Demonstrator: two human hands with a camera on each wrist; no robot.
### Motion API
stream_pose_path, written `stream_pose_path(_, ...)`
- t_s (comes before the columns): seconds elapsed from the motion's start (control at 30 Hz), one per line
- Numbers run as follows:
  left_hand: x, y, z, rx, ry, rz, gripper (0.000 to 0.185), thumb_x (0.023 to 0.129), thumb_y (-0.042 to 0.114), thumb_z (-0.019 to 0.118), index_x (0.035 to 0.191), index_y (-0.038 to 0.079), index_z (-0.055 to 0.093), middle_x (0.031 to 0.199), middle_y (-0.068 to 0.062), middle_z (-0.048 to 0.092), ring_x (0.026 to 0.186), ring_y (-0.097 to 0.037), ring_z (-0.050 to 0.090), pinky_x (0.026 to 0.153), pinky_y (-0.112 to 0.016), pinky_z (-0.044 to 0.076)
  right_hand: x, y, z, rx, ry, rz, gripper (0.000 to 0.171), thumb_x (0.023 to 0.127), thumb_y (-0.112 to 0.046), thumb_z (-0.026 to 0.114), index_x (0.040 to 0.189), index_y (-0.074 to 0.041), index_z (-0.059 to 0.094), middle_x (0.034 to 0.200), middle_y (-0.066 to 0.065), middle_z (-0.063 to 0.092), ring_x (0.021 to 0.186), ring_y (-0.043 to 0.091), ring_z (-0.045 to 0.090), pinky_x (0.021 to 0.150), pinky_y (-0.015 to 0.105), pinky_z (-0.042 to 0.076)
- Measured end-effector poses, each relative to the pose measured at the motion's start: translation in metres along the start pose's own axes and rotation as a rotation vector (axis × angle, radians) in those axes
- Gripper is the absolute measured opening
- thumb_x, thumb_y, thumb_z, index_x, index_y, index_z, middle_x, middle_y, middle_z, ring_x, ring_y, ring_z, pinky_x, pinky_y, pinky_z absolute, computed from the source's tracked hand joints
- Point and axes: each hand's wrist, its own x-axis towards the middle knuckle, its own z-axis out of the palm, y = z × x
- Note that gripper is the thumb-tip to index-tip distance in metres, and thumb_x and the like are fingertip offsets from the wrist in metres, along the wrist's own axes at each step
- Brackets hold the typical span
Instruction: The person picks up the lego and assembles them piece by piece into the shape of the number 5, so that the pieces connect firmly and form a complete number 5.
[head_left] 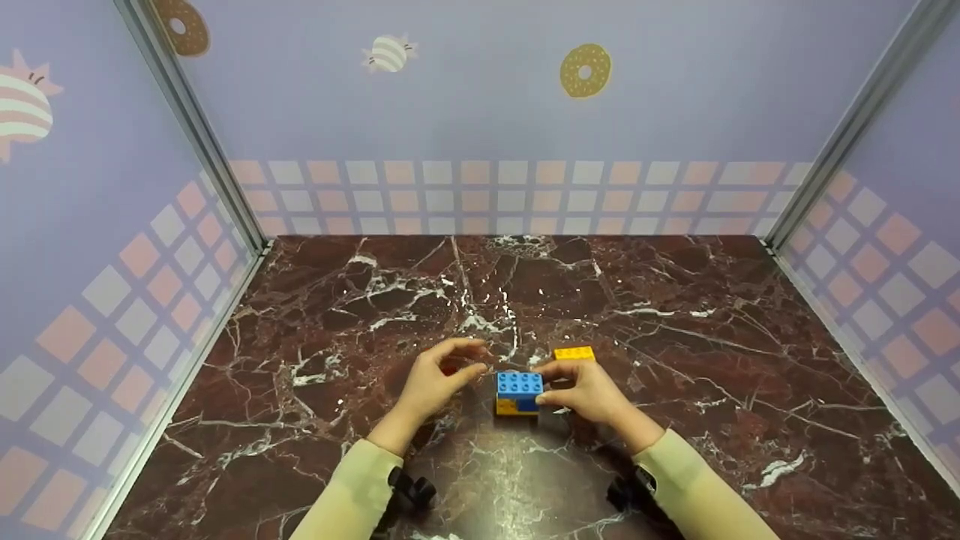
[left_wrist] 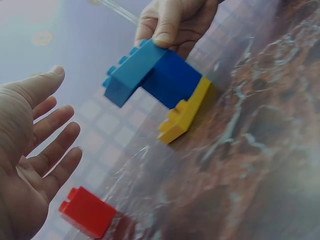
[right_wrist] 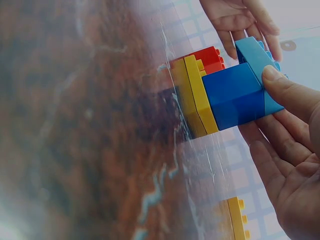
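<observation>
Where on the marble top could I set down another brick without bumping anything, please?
Bare marble top runs behind the yellow brick to the back wall, and out along both side walls. The middle is crowded: left hand, blue stack, right hand, red brick.

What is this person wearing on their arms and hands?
Both hands are bare: the left hand and the right hand show no gloves or rings. Each forearm is covered by a pale yellow-green long sleeve ending at the wrist. A small black device sits under each wrist, apparently a strapped-on camera mount.
</observation>
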Motion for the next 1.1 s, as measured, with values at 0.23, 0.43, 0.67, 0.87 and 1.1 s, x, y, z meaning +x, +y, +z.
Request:
stream_pose_path(0.23, 0.006, 0.000, -0.013, 0.000, 0.118, -0.036, 0.035, 0.086, 0.002, 0.079, 0.120, 0.000, 0.071, 0.113, -0.017, 0.075, 0.099, -0.035, 0.072, 0.086, -0.040, 0.063, 0.000, 0.000, 0.000, 0.011, -0.002, -0.002, 0.038, 0.084, -0.006, 0.082, 0.119, 0.007, 0.072, 0.116, 0.027, 0.073, 0.102, 0.031, 0.075, 0.084, 0.026, 0.063)
stream_pose_path(0.43, 0.008, -0.006, -0.023, 0.037, 0.189, -0.073, 0.034, 0.087, -0.004, 0.077, 0.120, -0.005, 0.070, 0.115, -0.025, 0.073, 0.104, -0.042, 0.070, 0.089, -0.038, 0.061, 0.000, -0.001, 0.000, 0.016, -0.007, 0.001, 0.037, 0.085, -0.007, 0.083, 0.118, 0.006, 0.072, 0.117, 0.027, 0.072, 0.106, 0.038, 0.073, 0.085, 0.026, 0.063)
stream_pose_path(0.67, 0.007, -0.021, -0.036, 0.038, 0.193, -0.120, 0.035, 0.088, 0.008, 0.080, 0.122, 0.004, 0.072, 0.116, -0.015, 0.076, 0.107, -0.033, 0.071, 0.090, -0.027, 0.059, -0.001, 0.000, 0.000, 0.018, -0.004, -0.002, 0.037, 0.085, -0.007, 0.083, 0.118, 0.007, 0.072, 0.120, 0.028, 0.072, 0.105, 0.034, 0.074, 0.085, 0.027, 0.063)
stream_pose_path(0.87, 0.007, -0.034, -0.040, 0.083, 0.181, -0.150, 0.038, 0.089, 0.010, 0.080, 0.124, 0.000, 0.070, 0.117, -0.017, 0.075, 0.109, -0.034, 0.071, 0.095, -0.041, 0.060, 0.000, 0.001, 0.000, 0.029, -0.006, -0.009, 0.037, 0.086, -0.007, 0.082, 0.117, 0.009, 0.071, 0.121, 0.028, 0.071, 0.105, 0.029, 0.074, 0.085, 0.026, 0.063)
stream_pose_path(1.1, 0.005, -0.036, -0.038, 0.138, 0.126, -0.208, 0.043, 0.089, 0.013, 0.081, 0.127, 0.001, 0.068, 0.125, -0.019, 0.071, 0.110, -0.036, 0.071, 0.097, -0.048, 0.060, 0.000, 0.000, 0.000, 0.036, -0.005, -0.001, 0.038, 0.085, -0.007, 0.083, 0.118, 0.008, 0.071, 0.120, 0.028, 0.071, 0.106, 0.037, 0.073, 0.085, 0.025, 0.063)
